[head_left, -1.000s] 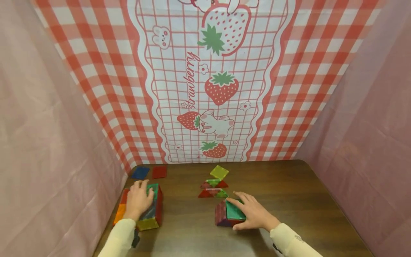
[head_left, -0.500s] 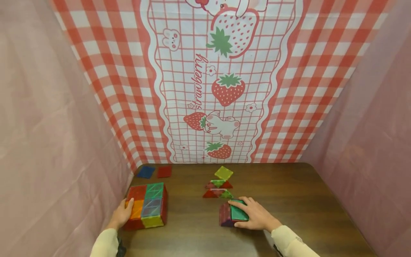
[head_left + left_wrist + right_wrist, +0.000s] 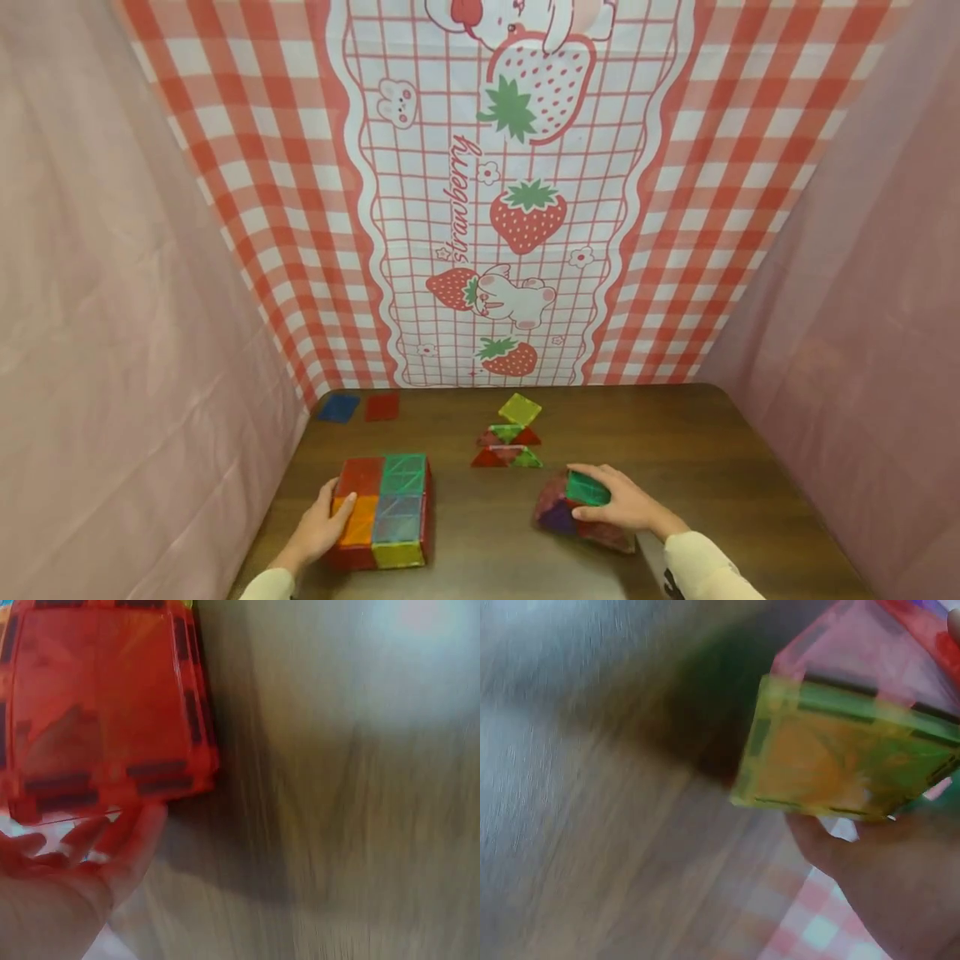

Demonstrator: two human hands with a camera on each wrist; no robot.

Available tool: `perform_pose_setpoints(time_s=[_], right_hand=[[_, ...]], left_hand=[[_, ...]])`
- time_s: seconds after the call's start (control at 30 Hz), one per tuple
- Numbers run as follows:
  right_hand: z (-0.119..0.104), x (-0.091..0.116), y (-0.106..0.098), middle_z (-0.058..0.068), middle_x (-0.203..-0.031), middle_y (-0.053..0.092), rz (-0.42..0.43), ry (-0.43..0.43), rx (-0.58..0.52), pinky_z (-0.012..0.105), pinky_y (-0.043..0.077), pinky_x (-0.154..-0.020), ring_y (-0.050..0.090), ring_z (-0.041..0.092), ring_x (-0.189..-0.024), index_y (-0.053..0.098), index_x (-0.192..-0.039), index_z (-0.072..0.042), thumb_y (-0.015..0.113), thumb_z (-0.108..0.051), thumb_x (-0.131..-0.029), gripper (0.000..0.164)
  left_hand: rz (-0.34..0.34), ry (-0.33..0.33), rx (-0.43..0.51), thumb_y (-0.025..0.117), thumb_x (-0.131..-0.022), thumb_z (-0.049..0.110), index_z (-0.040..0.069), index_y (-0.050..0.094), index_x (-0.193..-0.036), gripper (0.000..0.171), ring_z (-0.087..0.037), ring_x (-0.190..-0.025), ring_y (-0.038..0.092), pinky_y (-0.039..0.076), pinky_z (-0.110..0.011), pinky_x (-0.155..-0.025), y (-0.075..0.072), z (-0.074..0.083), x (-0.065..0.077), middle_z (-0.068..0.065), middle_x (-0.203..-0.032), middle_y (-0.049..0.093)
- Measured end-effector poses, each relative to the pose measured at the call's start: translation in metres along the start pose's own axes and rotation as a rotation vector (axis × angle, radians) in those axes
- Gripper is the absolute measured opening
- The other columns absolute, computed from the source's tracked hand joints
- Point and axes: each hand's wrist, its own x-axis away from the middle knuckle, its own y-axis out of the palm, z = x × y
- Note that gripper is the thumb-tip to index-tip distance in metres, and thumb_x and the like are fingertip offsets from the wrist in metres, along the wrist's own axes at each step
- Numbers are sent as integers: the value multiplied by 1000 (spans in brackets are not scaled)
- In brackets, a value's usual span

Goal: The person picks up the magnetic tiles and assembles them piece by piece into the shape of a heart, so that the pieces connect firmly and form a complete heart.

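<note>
A flat box of magnetic tiles (image 3: 386, 510), with red, green, orange and blue squares on top, sits on the left of the table. My left hand (image 3: 321, 527) grips its left side, thumb over the top edge; in the left wrist view, fingers (image 3: 135, 840) touch the red tile wall (image 3: 105, 697). On the right, my right hand (image 3: 626, 502) holds a smaller magnetic-tile block (image 3: 555, 504) with a green top and pink and purple sides. That block is tilted, and its yellow tile (image 3: 840, 754) faces the right wrist view. Fingers beyond the blocks are partly hidden.
Toward the back of the wooden table (image 3: 450, 533) lie a blue tile (image 3: 340, 407), a red tile (image 3: 382, 407) and a yellow tile (image 3: 520, 409). Red and green triangle tiles (image 3: 507, 456) lie mid-table. Pink curtains (image 3: 150, 292) and a strawberry-print cloth (image 3: 517, 275) enclose the table.
My left hand came off the box's top to its left side, and the box has shifted right and nearer. My right hand has closed round the small block, turning and tilting it rightward.
</note>
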Motion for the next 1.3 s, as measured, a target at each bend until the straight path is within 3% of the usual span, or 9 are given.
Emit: perform_pose_setpoints(time_s=[0.13,0.33,0.47,0.6,0.67,0.83,0.97,1.1,1.3], right_hand=[[9,9,-14,28,-139,52,-17,166,-182,49,53,-84,60,36,-113,37,-156,-11,65,-47,-95,76],[24,15,-25,32,-153,39,20,334,-340,63,44,-103,43,52,-137,35,-156,-5,57,-51,-99,76],[32,16,-27,28,-149,47,83,375,-442,53,44,-105,52,39,-130,38,-154,1,54,-47,-101,73],[37,19,-22,19,-128,65,144,404,-494,36,50,-94,62,23,-109,41,-151,4,55,-46,-101,72],[35,19,-19,13,-119,68,168,410,-492,31,49,-89,62,19,-101,47,-148,0,56,-47,-101,67],[28,19,-14,13,-124,66,204,406,-428,31,47,-90,59,16,-103,52,-144,-5,56,-48,-100,62],[26,20,-13,18,-136,61,202,404,-418,42,47,-101,59,24,-117,48,-149,-6,54,-50,-101,65],[27,25,-12,25,-148,51,190,397,-415,56,42,-109,51,37,-133,42,-152,-3,52,-50,-102,70],[36,32,-16,22,-139,59,262,407,-302,46,49,-101,59,30,-120,47,-149,-4,52,-50,-103,66]], left_hand=[[-56,44,59,55,-102,45,-6,22,-156,81,-55,-134,45,38,-67,-108,23,18,15,-40,-149,39],[-169,65,211,62,-100,39,-9,12,-157,90,-43,-119,59,46,-60,-100,54,54,34,-41,-142,46],[-306,114,321,67,-98,32,-14,-2,-156,101,-41,-114,61,49,-58,-97,74,73,41,-44,-139,45],[-450,89,403,71,-93,46,-5,-15,-157,119,-44,-123,58,46,-63,-101,124,45,22,-39,-147,42],[-475,84,419,71,-91,50,-3,-18,-157,123,-47,-124,58,44,-64,-102,135,54,26,-38,-148,41],[-393,140,399,72,-93,40,-10,-12,-156,116,-40,-113,63,49,-57,-98,134,129,58,-35,-135,56],[-317,140,389,73,-92,40,-11,-8,-156,115,-40,-113,63,49,-56,-98,162,153,62,-32,-132,59],[-294,112,379,73,-90,43,-13,-7,-155,118,-56,-125,51,41,-69,-103,185,175,66,-45,-142,41],[-318,90,393,76,-87,44,-11,-9,-156,123,-60,-133,42,37,-72,-106,203,194,71,-47,-151,26]])
